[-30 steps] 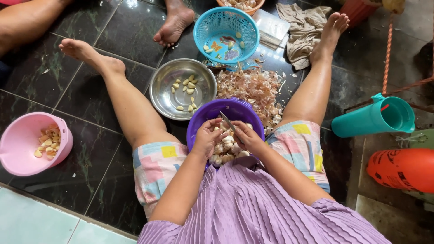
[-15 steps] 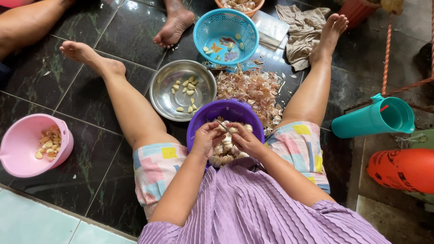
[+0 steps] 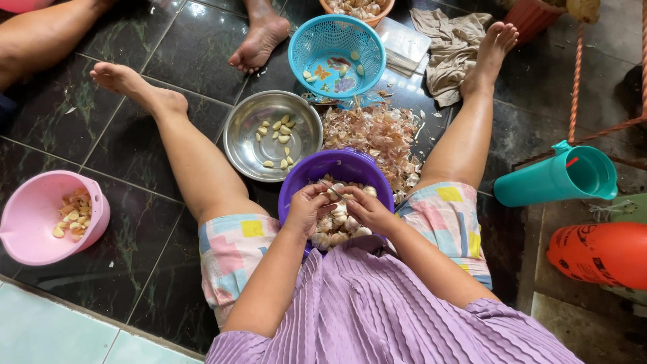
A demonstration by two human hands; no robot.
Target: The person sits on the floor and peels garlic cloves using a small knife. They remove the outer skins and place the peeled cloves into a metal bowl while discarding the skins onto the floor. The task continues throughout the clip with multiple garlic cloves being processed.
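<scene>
A purple bowl (image 3: pixel 357 164) full of unpeeled garlic cloves (image 3: pixel 340 226) sits between my outstretched legs. Both hands meet just above it. My left hand (image 3: pixel 305 207) pinches a garlic clove (image 3: pixel 335 193) at its fingertips. My right hand (image 3: pixel 362 210) is closed against the same clove and grips a small knife (image 3: pixel 325 185), whose thin blade pokes out toward the left hand. A steel bowl (image 3: pixel 244 145) ahead of the purple one holds several peeled cloves (image 3: pixel 280 135).
A heap of papery garlic skins (image 3: pixel 374 135) lies right of the steel bowl. Beyond it stand a blue basket (image 3: pixel 337 34), a rag (image 3: pixel 448 57) and another person's foot (image 3: pixel 259 40). A pink bowl (image 3: pixel 30 222) is at left. At right are a teal jug (image 3: pixel 552 180) and an orange container (image 3: pixel 600 253).
The hands have stayed over the purple bowl, working the clove. The knife tip, sticking up a second ago, now lies lower between the fingers.
</scene>
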